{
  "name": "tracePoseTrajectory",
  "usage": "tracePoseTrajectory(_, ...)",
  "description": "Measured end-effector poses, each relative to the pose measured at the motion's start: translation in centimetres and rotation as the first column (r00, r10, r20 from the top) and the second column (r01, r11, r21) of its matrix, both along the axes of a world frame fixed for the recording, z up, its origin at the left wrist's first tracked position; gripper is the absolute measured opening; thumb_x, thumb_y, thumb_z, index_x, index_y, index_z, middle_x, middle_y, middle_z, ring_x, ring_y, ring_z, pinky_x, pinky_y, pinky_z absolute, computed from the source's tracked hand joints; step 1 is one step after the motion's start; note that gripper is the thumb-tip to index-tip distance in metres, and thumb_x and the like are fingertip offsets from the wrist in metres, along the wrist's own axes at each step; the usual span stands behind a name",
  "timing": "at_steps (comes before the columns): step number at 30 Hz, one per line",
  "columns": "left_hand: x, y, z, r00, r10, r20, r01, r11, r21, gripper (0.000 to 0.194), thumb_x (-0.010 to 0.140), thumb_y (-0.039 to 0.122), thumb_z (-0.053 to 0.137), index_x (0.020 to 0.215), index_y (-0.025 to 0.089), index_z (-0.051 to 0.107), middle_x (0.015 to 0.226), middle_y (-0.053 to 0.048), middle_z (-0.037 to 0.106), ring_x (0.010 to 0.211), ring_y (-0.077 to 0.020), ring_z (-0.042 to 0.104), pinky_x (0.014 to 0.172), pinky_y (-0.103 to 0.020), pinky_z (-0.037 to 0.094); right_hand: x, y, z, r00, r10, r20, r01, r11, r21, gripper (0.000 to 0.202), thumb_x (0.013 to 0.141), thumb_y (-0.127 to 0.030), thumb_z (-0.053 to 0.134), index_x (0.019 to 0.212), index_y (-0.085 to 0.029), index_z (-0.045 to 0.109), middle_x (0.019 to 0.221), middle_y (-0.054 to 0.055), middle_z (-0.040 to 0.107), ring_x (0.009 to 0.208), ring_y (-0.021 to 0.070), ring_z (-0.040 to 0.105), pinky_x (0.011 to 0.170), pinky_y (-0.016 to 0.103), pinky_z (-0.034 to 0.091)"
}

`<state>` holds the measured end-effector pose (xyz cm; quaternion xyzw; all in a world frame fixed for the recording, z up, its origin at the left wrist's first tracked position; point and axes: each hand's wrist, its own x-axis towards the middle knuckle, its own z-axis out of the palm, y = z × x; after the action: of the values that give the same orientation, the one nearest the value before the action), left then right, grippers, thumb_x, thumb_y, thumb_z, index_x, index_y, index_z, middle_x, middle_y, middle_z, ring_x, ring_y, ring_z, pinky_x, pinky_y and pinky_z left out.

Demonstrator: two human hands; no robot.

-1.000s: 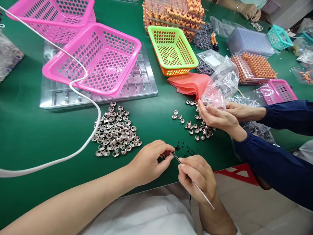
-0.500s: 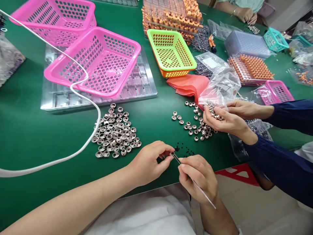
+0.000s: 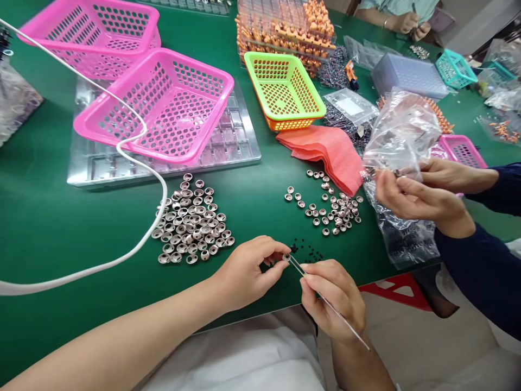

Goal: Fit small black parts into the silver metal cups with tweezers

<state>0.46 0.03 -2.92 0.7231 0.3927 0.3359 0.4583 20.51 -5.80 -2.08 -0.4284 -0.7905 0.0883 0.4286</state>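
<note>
While the left hand (image 3: 254, 271) pinches a metal cup (image 3: 286, 257) over the green table (image 3: 256, 206), the right hand (image 3: 337, 298) grasps tweezers (image 3: 350, 327) whose long axis slants up and left, tips at the cup. Black bits (image 3: 293, 248) lie just beyond; pale floor (image 3: 401, 331) shows past the table's edge, lower right.

Beyond left hand (image 3: 250, 271): pink basket (image 3: 228, 86) resting on silvery tray (image 3: 248, 155). White cord (image 3: 164, 191) curves across, left of same hand. Beyond right hand (image 3: 337, 298): folded red cloth (image 3: 328, 152); farther out, green basket (image 3: 285, 117) nested in orange basket (image 3: 290, 125).
</note>
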Motion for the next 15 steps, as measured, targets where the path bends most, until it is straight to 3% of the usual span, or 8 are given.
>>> tracePoseTrajectory(9,-0.1,-0.04,0.28,0.999,-0.015,0.048,0.015,1.0,0.004,0.014,0.089,0.013,0.066,0.101,0.014,0.072,0.08,-0.003,0.072,0.072,-0.0129,0.066,0.066,-0.022,0.056,0.24,-0.72,-0.14,0.951,-0.163,-0.263,0.121,0.978,-0.17,0.029,0.085,-0.003,0.064,0.107,-0.022,0.062,0.094,0.006,0.073,0.084,0.0208,0.073,0.068,0.038,0.063)
tracePoseTrajectory(15,-0.11,-0.27,0.1,0.998,-0.05,0.047,0.047,0.997,0.057,0.015,0.09,0.013,0.064,0.104,0.016,0.07,0.082,-0.004,0.074,0.075,-0.0146,0.067,0.069,-0.025,0.056,0.7,-0.59,0.33,0.969,-0.092,-0.231,0.043,0.977,-0.208,0.033,0.083,0.0,0.065,0.108,-0.022,0.063,0.096,0.006,0.074,0.085,0.0208,0.072,0.068,0.037,0.062)
